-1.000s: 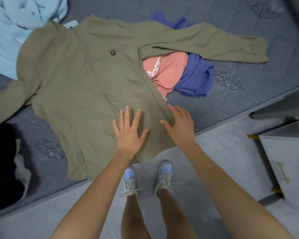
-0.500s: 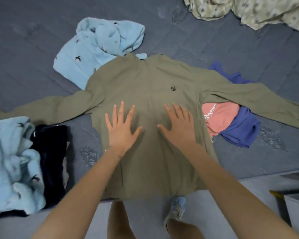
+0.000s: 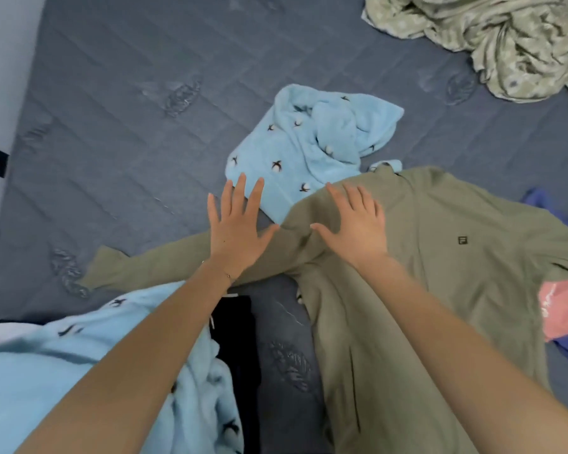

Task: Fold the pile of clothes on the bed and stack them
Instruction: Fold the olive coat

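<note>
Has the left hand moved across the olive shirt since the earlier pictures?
Yes. The left hand moved left, away from the logo on the olive shirt, from its chest to over its sleeve.

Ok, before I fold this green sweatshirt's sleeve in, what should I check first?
1. Olive sweatshirt front up, logo showing: ok.
2. Outstretched sleeve lying straight on the mattress: ok.
3. Left hand and right hand open, holding nothing: ok.
4. Sweatshirt clear of other clothes: not ok, its shoulder overlaps the light blue fleece.
5. Opposite sleeve laid flat: cannot tell, cut off by the frame.
6. Hem smooth: cannot tell, out of view.
</note>
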Demonstrator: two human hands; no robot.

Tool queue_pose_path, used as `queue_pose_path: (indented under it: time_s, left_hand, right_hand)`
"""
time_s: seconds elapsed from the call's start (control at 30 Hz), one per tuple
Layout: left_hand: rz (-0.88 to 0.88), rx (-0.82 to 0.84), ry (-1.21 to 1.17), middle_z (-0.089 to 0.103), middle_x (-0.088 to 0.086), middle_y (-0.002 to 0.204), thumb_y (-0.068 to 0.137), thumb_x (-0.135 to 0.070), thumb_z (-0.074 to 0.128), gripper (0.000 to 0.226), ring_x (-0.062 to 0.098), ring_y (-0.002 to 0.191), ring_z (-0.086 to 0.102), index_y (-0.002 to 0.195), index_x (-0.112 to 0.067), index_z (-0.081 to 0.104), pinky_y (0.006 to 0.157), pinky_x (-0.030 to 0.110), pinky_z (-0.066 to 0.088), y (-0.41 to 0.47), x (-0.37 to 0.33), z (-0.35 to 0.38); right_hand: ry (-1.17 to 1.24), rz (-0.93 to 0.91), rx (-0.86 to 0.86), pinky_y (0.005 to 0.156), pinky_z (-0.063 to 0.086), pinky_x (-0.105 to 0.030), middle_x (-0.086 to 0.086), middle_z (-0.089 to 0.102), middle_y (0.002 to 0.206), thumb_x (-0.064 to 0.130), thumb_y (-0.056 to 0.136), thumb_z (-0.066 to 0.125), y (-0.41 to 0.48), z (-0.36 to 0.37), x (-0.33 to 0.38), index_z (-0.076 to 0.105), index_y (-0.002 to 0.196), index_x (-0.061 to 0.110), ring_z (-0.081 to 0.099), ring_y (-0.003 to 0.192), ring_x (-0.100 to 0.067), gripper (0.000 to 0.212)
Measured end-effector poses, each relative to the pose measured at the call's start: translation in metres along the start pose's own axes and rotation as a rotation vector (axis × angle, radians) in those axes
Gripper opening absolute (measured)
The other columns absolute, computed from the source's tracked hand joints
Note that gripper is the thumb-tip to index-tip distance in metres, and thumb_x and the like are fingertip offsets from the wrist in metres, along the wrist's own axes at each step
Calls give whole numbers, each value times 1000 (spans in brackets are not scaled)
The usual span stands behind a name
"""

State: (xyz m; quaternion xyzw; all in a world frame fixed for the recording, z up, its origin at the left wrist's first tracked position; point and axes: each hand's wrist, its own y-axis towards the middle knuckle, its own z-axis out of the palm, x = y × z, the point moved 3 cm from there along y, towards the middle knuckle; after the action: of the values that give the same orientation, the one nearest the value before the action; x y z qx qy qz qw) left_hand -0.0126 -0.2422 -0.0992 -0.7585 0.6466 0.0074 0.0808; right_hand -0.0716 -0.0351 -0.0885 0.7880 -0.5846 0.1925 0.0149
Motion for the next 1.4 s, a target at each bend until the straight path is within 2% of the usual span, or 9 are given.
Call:
queue_pose_path:
  time_s: [0.2, 0.37, 0.6, 0.8, 1.03, 1.17, 1.23, 1.33, 1.4]
  left_hand:
    - [-69, 75, -4, -4, 4, 165, 93, -63, 43, 85, 27, 152, -5, 156, -31, -4, 119, 53, -6, 5, 115, 2]
    - [-164, 125, -35, 6, 5, 165, 94, -58, 48, 84, 28, 152, 4, 157, -28, 2, 119, 56, 2, -14, 203, 18]
    - [-367, 334, -175, 5, 2, 165, 96, -51, 50, 80, 27, 151, 5, 157, -31, 1, 120, 55, 5, -45, 286, 47]
    - [-347, 620, -127, 20, 4, 162, 100, -44, 48, 68, 25, 149, 15, 156, -24, 15, 119, 54, 9, -64, 326, 75]
    - [-326, 590, -168, 45, 7, 147, 100, -32, 51, 48, 29, 138, 35, 144, -19, 40, 117, 49, 17, -70, 336, 99]
    - [-345, 499, -145, 57, 13, 127, 95, -16, 54, 22, 33, 125, 44, 115, -11, 63, 111, 45, 26, -69, 341, 107]
    - [-314, 393, -161, 64, 16, 111, 95, -12, 50, 16, 36, 111, 52, 105, -10, 63, 105, 43, 30, -67, 342, 105]
    - [-213, 260, -245, 61, 12, 76, 99, -10, 43, 9, 35, 82, 59, 100, -11, 52, 104, 44, 33, -64, 334, 90]
    - [-159, 218, -337, 57, 11, 72, 101, -13, 43, 5, 34, 71, 57, 102, -13, 48, 84, 48, 47, -58, 325, 74]
  right_hand:
    - [-20, -63, 59, 119, 12, -48, -2, 17, 162, 59, 89, 54, 44, 33, 81, 20, 154, 33, 6, 150, -26, 78]
    - [-59, -146, 127, 119, 10, -51, -3, 15, 163, 62, 90, 51, 62, 74, 139, 15, 155, 33, 7, 150, -28, 80]
    - [-70, -210, 231, 120, 10, -50, -1, 15, 163, 66, 90, 47, 63, 124, 189, 7, 156, 35, 6, 150, -25, 83]
    - [-102, -228, 318, 120, 8, -51, 0, 17, 162, 65, 88, 51, 64, 161, 203, 6, 156, 35, 7, 151, -24, 87]
    - [-66, -179, 404, 120, 5, -52, 0, 23, 159, 61, 88, 55, 65, 192, 196, 9, 156, 33, 12, 149, -22, 86]
    - [-61, -143, 465, 119, 6, -49, -6, 41, 149, 54, 91, 56, 63, 206, 192, 13, 155, 31, 30, 141, -27, 81]
    - [-63, -128, 459, 116, 13, -44, -8, 52, 139, 42, 93, 58, 63, 207, 189, 31, 149, 26, 41, 133, -28, 64]
    - [-27, -123, 375, 101, 26, -34, -5, 66, 117, 22, 94, 55, 66, 199, 188, 61, 120, 19, 53, 117, -27, 26]
    - [22, -83, 304, 94, 31, -34, -5, 68, 109, 16, 93, 53, 68, 190, 187, 67, 104, 17, 56, 110, -28, 18]
